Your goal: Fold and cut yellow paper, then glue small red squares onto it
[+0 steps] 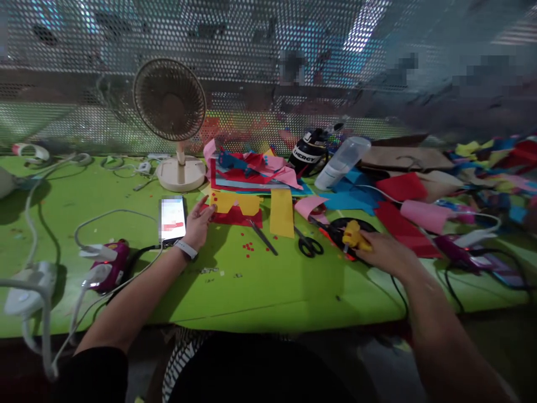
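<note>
My left hand (198,225) rests with fingers stretched out at the left end of a cut yellow paper piece (247,206), its fingertips touching the edge. A few small red bits lie on that piece, and red paper (235,219) shows beneath it. On the right, my right hand (388,253) is wrapped round a yellow glue gun (354,236) above a round black dish (366,225). Between the hands lie tweezers (265,239), black scissors (309,245), a yellow paper strip (282,214) and several tiny red paper bits (248,247) on the green table.
A phone (172,218) lies beside my left wrist. Behind stand a fan (181,174), a heap of coloured paper (255,170), a black bottle (308,152) and a clear bottle (342,163). Purple power strips (113,263) with trailing cables flank both arms.
</note>
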